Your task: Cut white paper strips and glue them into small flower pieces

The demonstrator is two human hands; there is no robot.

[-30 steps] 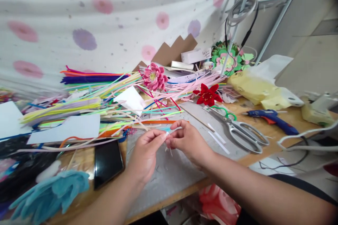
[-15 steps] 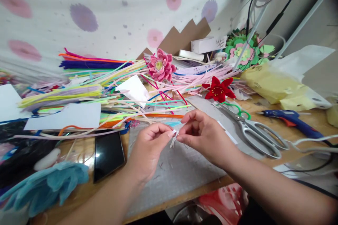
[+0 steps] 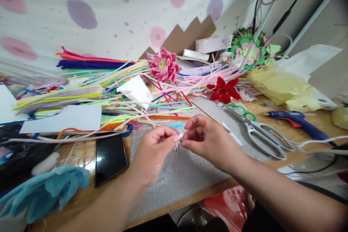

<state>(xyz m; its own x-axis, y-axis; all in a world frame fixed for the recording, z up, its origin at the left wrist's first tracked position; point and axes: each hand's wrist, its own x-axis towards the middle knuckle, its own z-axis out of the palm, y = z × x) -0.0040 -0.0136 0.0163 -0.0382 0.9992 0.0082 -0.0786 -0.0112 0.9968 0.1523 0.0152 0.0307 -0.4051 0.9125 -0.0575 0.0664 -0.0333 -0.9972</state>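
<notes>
A small white piece (image 3: 180, 136), with thin white strands (image 3: 176, 146) hanging from its lower side, was located between the two hands, above the gray mat (image 3: 174, 190). Left hand (image 3: 152, 154): thumb and index finger were pinched together on the piece. Right hand (image 3: 212, 141): thumb and fingers were curled, with the fingertips set at the right end of the piece; whether they were clamped on it could not be told.

Just beyond the hands lay light-blue strips (image 3: 176, 125). To the right, narrow white strips (image 3: 233, 136) and a thin stick (image 3: 205, 110) lay on the mat, followed by large scissors (image 3: 252, 129) with gray handles. A red flower (image 3: 224, 90) was positioned just behind the scissors. A blue glue gun (image 3: 301, 122) lay farther right on the wooden table (image 3: 81, 193). Left of the mat, a black phone (image 3: 110, 159) lay flat, near a blue flower (image 3: 51, 188). Toward the rear, pipe cleaners (image 3: 62, 98) of many colors were piled, with a pink flower (image 3: 164, 64) among them. A patterned cloth (image 3: 130, 3) hung behind the table.
</notes>
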